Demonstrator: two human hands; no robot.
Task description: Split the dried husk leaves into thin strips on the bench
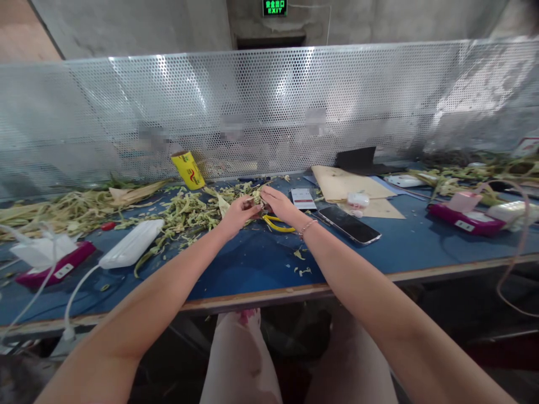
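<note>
Both hands meet over the blue table (252, 264), at the right end of a loose pile of pale green plant pieces (189, 210). My left hand (241, 214) has its fingers closed on a small pale plant piece (257, 197). Against the other side of that piece, my right hand (275, 203) is curled, its fingertips partly hidden. Just below my right hand, a yellow loop-shaped object (278, 225) lies on the table. A beaded bracelet circles my right wrist.
A black phone (349, 224), a white card (303, 198) and brown paper (349, 185) lie right. A white power bank (132, 244), tissue pack (56, 261) and yellow cup (187, 169) stand left. A perforated metal screen (269, 112) runs behind.
</note>
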